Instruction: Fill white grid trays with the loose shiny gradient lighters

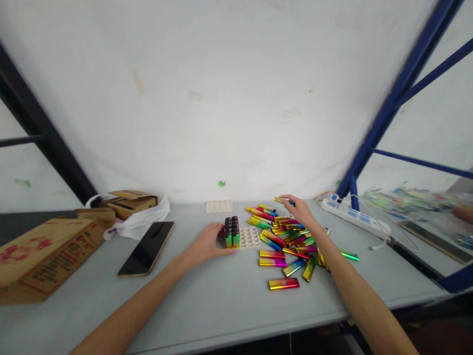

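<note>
Several lighters (232, 234) with black tops and green-yellow bodies stand upright in the left part of a white holed tray (250, 237). My left hand (209, 242) curves around the tray's left end, its thumb along the front edge and its fingers behind. Pinched between the fingers of my right hand (301, 212) is a lighter (278, 199), its yellow end sticking out to the left and a bit of blue showing by the fingertips. That hand is raised over the back of a pile of shiny multicoloured lighters (271, 262), partly hidden by my right forearm.
A second holed tray (219, 206) lies by the wall. On the left are a phone (147, 249), a white plastic bag (142, 222) and cardboard boxes (55, 251). A power strip (354, 217) with cables lies right. Another person's hand (463, 213) shows at the far right.
</note>
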Motion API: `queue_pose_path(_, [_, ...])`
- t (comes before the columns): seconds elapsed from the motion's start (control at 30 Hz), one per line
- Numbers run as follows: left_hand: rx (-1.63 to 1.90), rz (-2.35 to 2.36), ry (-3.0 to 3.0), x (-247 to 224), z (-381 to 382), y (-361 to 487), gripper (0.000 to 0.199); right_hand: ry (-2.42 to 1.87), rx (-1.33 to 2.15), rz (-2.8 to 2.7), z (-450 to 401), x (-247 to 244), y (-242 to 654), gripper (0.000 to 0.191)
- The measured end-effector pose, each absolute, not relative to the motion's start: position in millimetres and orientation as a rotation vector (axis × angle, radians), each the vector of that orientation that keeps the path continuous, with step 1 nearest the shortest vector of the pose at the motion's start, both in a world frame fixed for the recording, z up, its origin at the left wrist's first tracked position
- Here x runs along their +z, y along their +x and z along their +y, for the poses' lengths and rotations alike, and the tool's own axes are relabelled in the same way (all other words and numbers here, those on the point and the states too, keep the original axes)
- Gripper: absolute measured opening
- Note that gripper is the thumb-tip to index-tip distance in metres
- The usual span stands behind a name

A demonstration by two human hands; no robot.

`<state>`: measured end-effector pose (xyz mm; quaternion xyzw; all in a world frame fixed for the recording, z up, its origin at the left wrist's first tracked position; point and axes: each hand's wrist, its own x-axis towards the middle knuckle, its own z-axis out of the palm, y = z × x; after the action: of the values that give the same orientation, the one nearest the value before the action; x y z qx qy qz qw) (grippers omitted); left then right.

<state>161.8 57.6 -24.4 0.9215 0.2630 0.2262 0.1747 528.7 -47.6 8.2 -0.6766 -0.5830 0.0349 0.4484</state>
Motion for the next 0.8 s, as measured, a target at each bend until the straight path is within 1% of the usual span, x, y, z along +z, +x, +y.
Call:
queue_pose_path(0.13, [0.620, 0.738, 2.631, -20, 56, 162, 0.068, -1.495, 0.324, -1.263, -44, 15, 493, 0.056])
queue_pose_path(0.23, [0.600, 0.739, 2.637, -18, 55, 162, 0.071, -1.405, 0.402, -1.245, -44, 20, 468, 0.057])
queue_pose_path(0.37, [0.623, 0.751, 2.614, -17, 54, 162, 0.072, -1.236, 0.624, -1.340, -47, 22, 444, 0.055])
queue_pose_path(0.43, [0.629, 0.759, 2.602, -16, 53, 163, 0.071, -1.183, 0.789, -1.267, -47, 20, 435, 0.052])
queue_pose_path(0.5, [0.622, 0.754, 2.601, -16, 53, 163, 0.070, -1.196, 0.887, -1.139, -46, 17, 428, 0.054])
queue_pose_path(0.57, [0.611, 0.752, 2.603, -17, 53, 163, 0.069, -1.238, 0.885, -1.069, -45, 12, 423, 0.059])
queue_pose_path(0.67, [0.619, 0.769, 2.595, -19, 54, 162, 0.070, -1.285, 0.782, -1.088, -46, 7, 419, 0.062])
queue_pose_path(0.8, [0.612, 0.779, 2.604, -21, 55, 162, 0.074, -1.372, 0.614, -1.130, -47, 3, 418, 0.054])
